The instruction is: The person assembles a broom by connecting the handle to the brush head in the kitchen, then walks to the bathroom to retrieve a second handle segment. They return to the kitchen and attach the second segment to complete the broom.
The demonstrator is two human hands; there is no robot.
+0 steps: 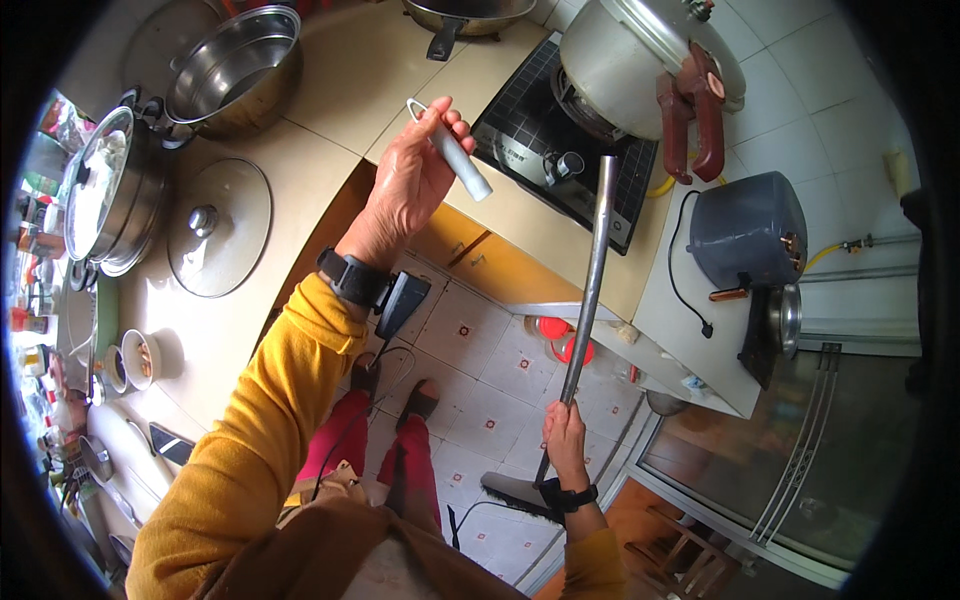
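My left hand is raised over the counter's edge, fingers closed around a light grey plastic tube with a wire hanging loop at its upper end. Lower right, my right hand grips the metal pole of a broom. That pole slants upward, and its bare top end reaches in front of the stove, apart from the grey tube. Below my right hand, the dark-bristled broom head is down by the tiled floor, partly hidden by my wrist. Each wrist wears a black strap.
A pressure cooker with brown handles sits on the black gas stove. Left on the counter are a steel pot, a glass lid and a steamer pot. A dark grey cooker stands right; red-lidded jars are below.
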